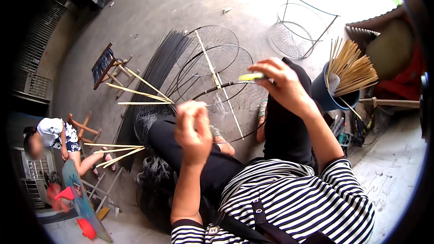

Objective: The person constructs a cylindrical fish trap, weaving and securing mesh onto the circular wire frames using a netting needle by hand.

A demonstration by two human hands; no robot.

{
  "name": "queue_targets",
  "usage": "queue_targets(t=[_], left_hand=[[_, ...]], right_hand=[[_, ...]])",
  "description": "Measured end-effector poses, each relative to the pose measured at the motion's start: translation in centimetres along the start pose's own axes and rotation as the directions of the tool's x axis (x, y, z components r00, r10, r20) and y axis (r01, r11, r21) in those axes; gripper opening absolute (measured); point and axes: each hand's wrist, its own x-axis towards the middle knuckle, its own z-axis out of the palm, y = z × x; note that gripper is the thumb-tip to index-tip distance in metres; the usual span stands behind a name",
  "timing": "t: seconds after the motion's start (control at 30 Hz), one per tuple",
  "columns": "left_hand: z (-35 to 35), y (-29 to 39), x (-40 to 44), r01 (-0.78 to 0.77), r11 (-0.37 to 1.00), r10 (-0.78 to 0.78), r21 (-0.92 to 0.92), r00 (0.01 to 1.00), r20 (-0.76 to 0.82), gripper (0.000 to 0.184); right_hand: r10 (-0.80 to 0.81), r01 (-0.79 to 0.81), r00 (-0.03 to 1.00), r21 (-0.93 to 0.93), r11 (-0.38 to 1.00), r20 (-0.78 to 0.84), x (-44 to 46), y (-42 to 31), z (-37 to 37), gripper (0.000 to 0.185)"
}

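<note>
Near hoop (212, 90), your right hand (284, 81) grips yellow-green tool (250, 77); left hand (193, 124) pinched, contents unclear. Best keep white strands (220, 107) untangled.

The pale left hand (192, 129) is motion-blurred from here, so I can't tell its grip; the tangled thin white thread (220, 107) is too fine to follow.
</note>
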Motion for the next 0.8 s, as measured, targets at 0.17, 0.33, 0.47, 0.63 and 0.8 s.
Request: queue_targets(t=[0.17,0.33,0.47,0.63,0.8], left_hand=[[4.5,-1.4,-3.7,-0.013,0.999,-0.008,0.05,0.922,0.387,0.041],[5.8,-1.1,0.2,0.141,0.979,-0.059,-0.146,0.887,0.459,0.069],[3.2,2.0,0.0,0.504,0.73,-0.178,-0.461,0.792,0.584,0.054],[0.6,4.3,-1.4,0.347,0.927,-0.224,-0.139,0.813,0.538,0.019],[1.3,2.3,-2.5,0.067,0.998,-0.062,0.006,0.886,0.459,0.01]], right_hand=[[-0.097,0.103,0.993,-0.094,0.99,0.07,-0.9,2.8,4.3,0.028],[-0.178,0.182,0.971,0.009,0.983,-0.162,3.5,-1.7,0.9,0.019],[0.259,-0.198,0.956,0.346,0.917,-0.14,5.0,-3.9,-3.2,0.014],[0.365,-0.371,0.928,0.28,0.886,0.073,3.2,-1.1,-3.0,0.016],[0.486,-0.497,0.868,0.207,0.843,0.104,1.3,1.3,-2.2,0.018]])
